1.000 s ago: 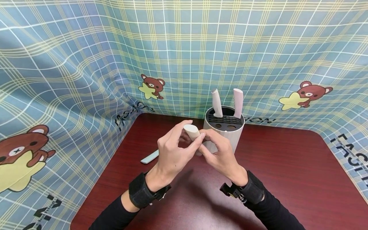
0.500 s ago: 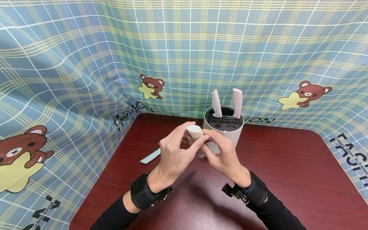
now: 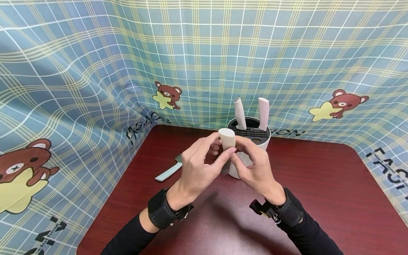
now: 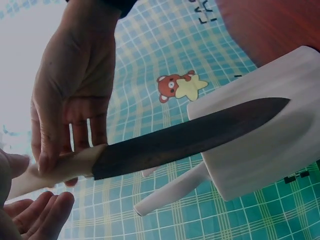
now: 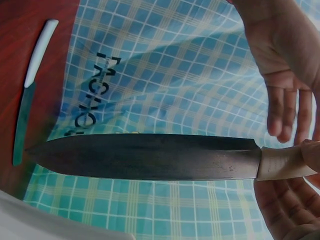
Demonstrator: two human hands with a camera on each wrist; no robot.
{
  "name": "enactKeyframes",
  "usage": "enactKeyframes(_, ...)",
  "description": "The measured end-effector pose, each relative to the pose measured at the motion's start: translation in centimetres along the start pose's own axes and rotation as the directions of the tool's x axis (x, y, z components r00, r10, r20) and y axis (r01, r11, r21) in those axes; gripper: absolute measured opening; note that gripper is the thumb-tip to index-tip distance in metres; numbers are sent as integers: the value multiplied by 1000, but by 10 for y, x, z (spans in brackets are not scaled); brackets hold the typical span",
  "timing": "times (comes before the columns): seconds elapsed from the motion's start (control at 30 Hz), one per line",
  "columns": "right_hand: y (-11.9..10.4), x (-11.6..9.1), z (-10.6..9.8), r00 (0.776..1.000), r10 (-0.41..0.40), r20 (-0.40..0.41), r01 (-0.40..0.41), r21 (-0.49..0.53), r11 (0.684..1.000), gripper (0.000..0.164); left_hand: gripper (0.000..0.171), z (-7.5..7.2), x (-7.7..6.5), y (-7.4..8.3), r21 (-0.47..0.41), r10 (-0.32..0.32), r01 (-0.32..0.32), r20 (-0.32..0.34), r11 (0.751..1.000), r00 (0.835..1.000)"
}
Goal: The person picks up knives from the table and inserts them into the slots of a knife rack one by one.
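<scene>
A knife with a cream handle (image 3: 227,139) and a dark blade (image 5: 150,156) is held in the air, handle end up in the head view. My left hand (image 3: 199,166) pinches the handle from the left, thumb in front. From the other side my right hand (image 3: 256,166) holds the same handle, with the two thumbs close together. Behind the hands stands a white knife block (image 3: 264,144) with a black slotted top, partly hidden by them. In the left wrist view the blade (image 4: 190,138) passes in front of the block.
A pale whitish handle (image 3: 239,113) and a pale pink handle (image 3: 264,113) stick up from the block. A knife with a light-blue handle (image 3: 169,172) lies on the red-brown table (image 3: 318,184), left of the hands. Checked cloth (image 3: 204,71) hangs behind and at the sides.
Both hands have moved to the right and slightly up with the knife, which now stands more upright in front of the block. More of the light-blue-handled knife shows.
</scene>
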State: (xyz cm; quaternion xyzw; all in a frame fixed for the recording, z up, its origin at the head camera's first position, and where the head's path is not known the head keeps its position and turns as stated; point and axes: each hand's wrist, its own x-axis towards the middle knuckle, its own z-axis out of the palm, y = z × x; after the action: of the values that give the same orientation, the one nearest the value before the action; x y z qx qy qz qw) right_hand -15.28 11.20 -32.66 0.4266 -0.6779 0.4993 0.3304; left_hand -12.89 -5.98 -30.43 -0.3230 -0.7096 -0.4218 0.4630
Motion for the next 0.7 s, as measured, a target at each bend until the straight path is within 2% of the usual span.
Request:
enactKeyframes(0.3, -4, 16, -22, 996, 35, -77, -34, 6, 999, 39, 27, 5, -1, -14, 108, -20, 21, -14, 994, 1000)
enactKeyframes(0.5, -6, 26, -35, 983, 65, -171, -60, 34, 998, 40, 24, 9, -3, -27, 141, -83, 83, -3, 987, 997)
enactKeyframes(0.7, -10, 33, -46, 968, 84, -238, -82, 18, 996, 35, 23, 14, -5, -39, 177, -120, 113, 32, 978, 992)
